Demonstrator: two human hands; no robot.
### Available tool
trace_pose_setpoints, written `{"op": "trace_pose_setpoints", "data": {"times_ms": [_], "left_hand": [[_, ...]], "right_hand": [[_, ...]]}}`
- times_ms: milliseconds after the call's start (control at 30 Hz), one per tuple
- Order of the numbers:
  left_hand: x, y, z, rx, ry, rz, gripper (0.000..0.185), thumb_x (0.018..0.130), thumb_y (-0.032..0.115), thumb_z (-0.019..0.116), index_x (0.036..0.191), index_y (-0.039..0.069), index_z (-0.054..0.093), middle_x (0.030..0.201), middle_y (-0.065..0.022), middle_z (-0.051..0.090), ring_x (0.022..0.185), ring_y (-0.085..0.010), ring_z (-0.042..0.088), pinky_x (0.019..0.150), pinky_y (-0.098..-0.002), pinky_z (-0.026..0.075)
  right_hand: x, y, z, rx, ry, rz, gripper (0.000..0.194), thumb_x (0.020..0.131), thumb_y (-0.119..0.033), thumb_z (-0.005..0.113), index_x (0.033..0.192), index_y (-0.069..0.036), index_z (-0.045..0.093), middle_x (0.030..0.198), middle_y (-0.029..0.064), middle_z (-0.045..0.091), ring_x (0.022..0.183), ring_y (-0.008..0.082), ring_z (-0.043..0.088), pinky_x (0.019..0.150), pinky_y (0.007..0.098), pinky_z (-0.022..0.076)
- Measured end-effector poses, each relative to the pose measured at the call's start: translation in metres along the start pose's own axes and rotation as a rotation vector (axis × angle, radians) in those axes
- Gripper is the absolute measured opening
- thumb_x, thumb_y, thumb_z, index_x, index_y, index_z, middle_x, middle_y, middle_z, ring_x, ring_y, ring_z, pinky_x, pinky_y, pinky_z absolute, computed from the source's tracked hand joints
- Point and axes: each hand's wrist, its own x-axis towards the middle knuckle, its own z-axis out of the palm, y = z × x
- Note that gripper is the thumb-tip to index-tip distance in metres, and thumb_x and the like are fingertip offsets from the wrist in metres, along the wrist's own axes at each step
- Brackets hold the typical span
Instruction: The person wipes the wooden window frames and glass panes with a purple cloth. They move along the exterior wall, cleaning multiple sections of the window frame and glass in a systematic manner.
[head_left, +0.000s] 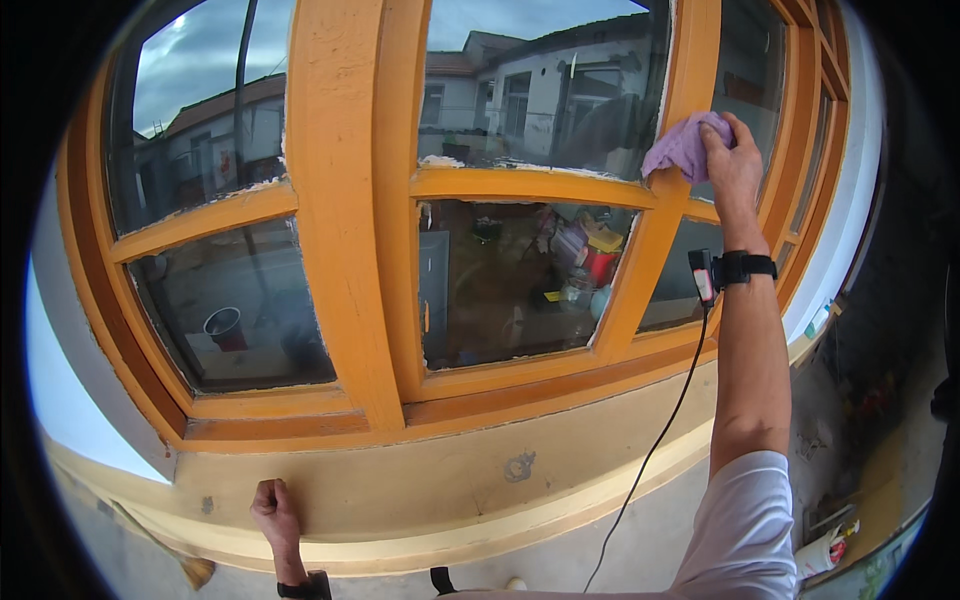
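A crumpled purple cloth is gripped in my right hand, pressed against the upright of an orange-painted wooden window frame. That spot lies beside the lower right corner of the upper middle glass pane. My left hand is curled into a fist over the tan window sill, low in the view. Nothing shows in its fingers; whether it rests on the sill I cannot tell. White remnants edge several panes.
A black cable hangs from the device on my right wrist. A broom lies at lower left. On the right stand a white bucket holding bottles and, on the sill's end, a bottle. Household items show behind the lower glass.
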Motion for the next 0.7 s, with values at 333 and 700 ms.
{"op": "trace_pose_setpoints", "data": {"times_ms": [333, 700], "left_hand": [[0.003, -0.009, 0.001, 0.061, 0.053, -0.005, 0.029, 0.105, 0.008, 0.062, 0.078, 0.005, 0.052, 0.071, 0.0075, 0.043, 0.067, -0.0034, 0.033, 0.057, -0.0238, 0.031], [0.002, -0.007, -0.001, 0.072, 0.035, -0.023, 0.030, 0.105, 0.010, 0.063, 0.077, 0.006, 0.053, 0.070, 0.0088, 0.040, 0.067, -0.0032, 0.032, 0.057, -0.0239, 0.028]], "right_hand": [[0.148, 0.020, 0.049, -0.116, 0.126, -0.218, 0.058, 0.090, -0.051, 0.071, 0.134, -0.012, 0.071, 0.126, 0.0188, 0.074, 0.118, 0.0374, 0.070, 0.105, 0.0425, 0.0527], [0.007, 0.052, 0.062, -0.110, 0.136, -0.349, 0.050, 0.095, -0.033, 0.070, 0.135, -0.003, 0.067, 0.132, 0.0216, 0.068, 0.123, 0.0404, 0.063, 0.108, 0.0463, 0.0492]]}}
